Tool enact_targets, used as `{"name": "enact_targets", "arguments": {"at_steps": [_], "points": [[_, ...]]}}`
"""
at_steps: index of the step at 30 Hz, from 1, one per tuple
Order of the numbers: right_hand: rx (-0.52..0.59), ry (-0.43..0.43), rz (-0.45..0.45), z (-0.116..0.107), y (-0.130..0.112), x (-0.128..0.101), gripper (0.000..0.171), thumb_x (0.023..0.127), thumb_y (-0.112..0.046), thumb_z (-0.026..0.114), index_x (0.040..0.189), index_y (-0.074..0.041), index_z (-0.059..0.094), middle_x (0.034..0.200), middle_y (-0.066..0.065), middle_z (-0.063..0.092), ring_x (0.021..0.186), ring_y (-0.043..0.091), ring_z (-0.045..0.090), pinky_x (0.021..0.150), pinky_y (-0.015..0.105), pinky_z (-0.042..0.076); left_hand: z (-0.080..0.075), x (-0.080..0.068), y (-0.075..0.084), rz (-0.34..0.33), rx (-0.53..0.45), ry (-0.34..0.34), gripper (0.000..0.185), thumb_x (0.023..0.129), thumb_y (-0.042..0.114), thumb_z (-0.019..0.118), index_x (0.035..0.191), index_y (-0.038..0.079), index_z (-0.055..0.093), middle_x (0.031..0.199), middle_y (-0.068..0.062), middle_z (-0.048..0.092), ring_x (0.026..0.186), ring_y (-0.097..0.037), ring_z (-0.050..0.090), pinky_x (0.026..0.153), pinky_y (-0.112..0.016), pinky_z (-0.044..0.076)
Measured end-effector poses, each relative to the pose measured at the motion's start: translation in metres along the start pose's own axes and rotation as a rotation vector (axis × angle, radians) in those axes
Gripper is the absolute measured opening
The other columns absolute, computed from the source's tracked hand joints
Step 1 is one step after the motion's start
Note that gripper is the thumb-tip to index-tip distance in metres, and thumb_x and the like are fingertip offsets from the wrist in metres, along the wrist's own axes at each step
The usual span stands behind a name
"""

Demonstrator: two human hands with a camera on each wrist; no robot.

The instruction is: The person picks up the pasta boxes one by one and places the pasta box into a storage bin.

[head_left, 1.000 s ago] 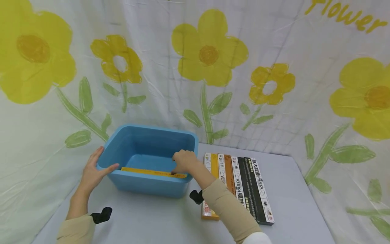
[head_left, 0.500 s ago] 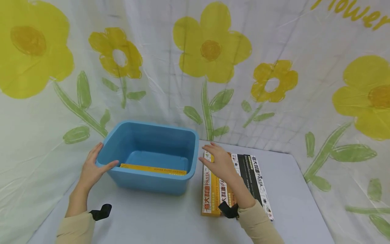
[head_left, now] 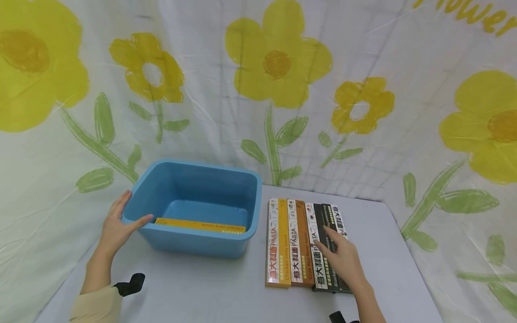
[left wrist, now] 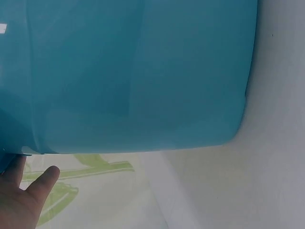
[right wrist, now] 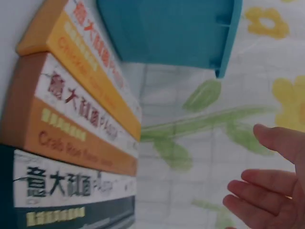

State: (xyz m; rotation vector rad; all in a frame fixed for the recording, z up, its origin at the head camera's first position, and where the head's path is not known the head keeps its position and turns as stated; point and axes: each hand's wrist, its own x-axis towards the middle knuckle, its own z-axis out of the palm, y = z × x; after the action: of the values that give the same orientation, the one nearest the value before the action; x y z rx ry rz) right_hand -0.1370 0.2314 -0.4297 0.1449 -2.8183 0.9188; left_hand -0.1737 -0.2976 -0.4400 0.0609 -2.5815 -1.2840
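Observation:
My left hand rests against the left front corner of a blue plastic bin, thumb at the rim and fingers along the outside, all fairly straight. Inside the bin, along its front wall, a yellow chicken curry sauce pasta box lies on edge. My right hand is over the dark pasta boxes, fingers spread and holding nothing; it partly hides the rightmost dark box. From left to right beside it are a yellow pasta box, a brown crab roe box and a black-and-white box.
The pale table surface reaches forward to a white curtain printed with yellow flowers. The boxes lie side by side, right of the bin. In the right wrist view, the bin's side rises just beyond the yellow box.
My right hand let go of the yellow pasta box in the bin, came out, and moved right across the row to the dark boxes. The left hand stays at the bin's corner.

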Motion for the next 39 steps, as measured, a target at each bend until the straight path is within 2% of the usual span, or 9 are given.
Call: {"name": "enact_targets", "arguments": {"at_steps": [7,10,16,22,24,27,30,33,39], "points": [[0.07,-0.023,0.302,-0.001,0.043,-0.03,0.067,0.081,-0.042,0.059,0.13,-0.001,0.041,0.13,0.025,0.038,0.119,0.044,0.032,0.092,0.056,0.03,-0.002,-0.003,0.004,0.009,-0.027,-0.008,0.086,0.079,0.031,0.065,0.143,0.016,0.01,0.147,-0.009,0.004,0.13,-0.038,0.003,0.087,-0.071,0.011],[0.087,-0.032,0.369,0.001,0.054,-0.041,0.067,0.08,-0.042,0.06,0.13,-0.001,0.041,0.13,0.026,0.037,0.118,0.045,0.032,0.092,0.057,0.03,-0.003,-0.005,0.005,0.005,-0.039,-0.006,0.086,0.079,0.031,0.064,0.143,0.017,0.009,0.147,-0.009,0.004,0.13,-0.038,0.003,0.087,-0.071,0.011],[0.111,0.069,0.389,0.012,0.068,-0.054,0.069,0.077,-0.037,0.066,0.13,0.0,0.041,0.13,0.026,0.037,0.118,0.043,0.033,0.094,0.055,0.029,-0.003,-0.005,0.006,0.005,-0.043,0.002,0.085,0.079,0.031,0.064,0.143,0.016,0.01,0.147,-0.009,0.004,0.13,-0.038,0.004,0.087,-0.072,0.011],[0.041,0.191,0.37,0.032,0.09,-0.06,0.071,0.072,-0.025,0.072,0.125,0.009,0.041,0.125,0.03,0.039,0.116,0.044,0.034,0.096,0.052,0.027,-0.002,-0.004,0.003,0.002,-0.048,-0.001,0.085,0.079,0.031,0.065,0.143,0.018,0.01,0.147,-0.007,0.004,0.131,-0.037,0.003,0.087,-0.072,0.011],[-0.005,0.193,0.388,0.038,0.098,-0.064,0.074,0.072,-0.026,0.072,0.124,0.014,0.038,0.123,0.034,0.037,0.114,0.047,0.033,0.095,0.053,0.027,-0.002,-0.004,0.003,0.0,-0.051,-0.001,0.085,0.079,0.03,0.065,0.143,0.019,0.01,0.147,-0.007,0.004,0.131,-0.037,0.003,0.087,-0.072,0.011],[0.01,0.149,0.459,0.043,0.107,-0.07,0.081,0.074,-0.033,0.069,0.125,0.018,0.033,0.122,0.038,0.035,0.113,0.049,0.032,0.094,0.054,0.027,-0.001,-0.004,0.003,-0.001,-0.051,-0.001,0.085,0.079,0.03,0.065,0.143,0.019,0.01,0.147,-0.007,0.004,0.131,-0.037,0.002,0.087,-0.072,0.01],[0.021,0.102,0.552,0.046,0.112,-0.071,0.091,0.074,-0.047,0.064,0.126,0.018,0.029,0.122,0.038,0.035,0.113,0.049,0.032,0.093,0.055,0.029,-0.002,-0.004,0.003,-0.008,-0.05,-0.002,0.085,0.079,0.03,0.065,0.143,0.02,0.009,0.147,-0.007,0.003,0.13,-0.037,0.002,0.087,-0.072,0.01],[0.023,0.102,0.597,0.047,0.114,-0.071,0.094,0.073,-0.052,0.063,0.127,0.017,0.03,0.122,0.038,0.035,0.113,0.049,0.033,0.091,0.055,0.03,-0.003,-0.005,0.003,-0.021,-0.047,0.002,0.085,0.079,0.031,0.064,0.143,0.02,0.009,0.147,-0.007,0.003,0.13,-0.038,0.003,0.087,-0.072,0.011],[0.015,0.18,0.581,0.044,0.119,-0.07,0.076,0.073,-0.035,0.069,0.123,0.013,0.039,0.118,0.034,0.041,0.11,0.048,0.038,0.089,0.054,0.032,-0.001,-0.002,0.002,-0.014,-0.047,0.011,0.086,0.078,0.03,0.065,0.143,0.018,0.011,0.147,-0.007,0.005,0.131,-0.036,0.004,0.089,-0.07,0.01]]}}
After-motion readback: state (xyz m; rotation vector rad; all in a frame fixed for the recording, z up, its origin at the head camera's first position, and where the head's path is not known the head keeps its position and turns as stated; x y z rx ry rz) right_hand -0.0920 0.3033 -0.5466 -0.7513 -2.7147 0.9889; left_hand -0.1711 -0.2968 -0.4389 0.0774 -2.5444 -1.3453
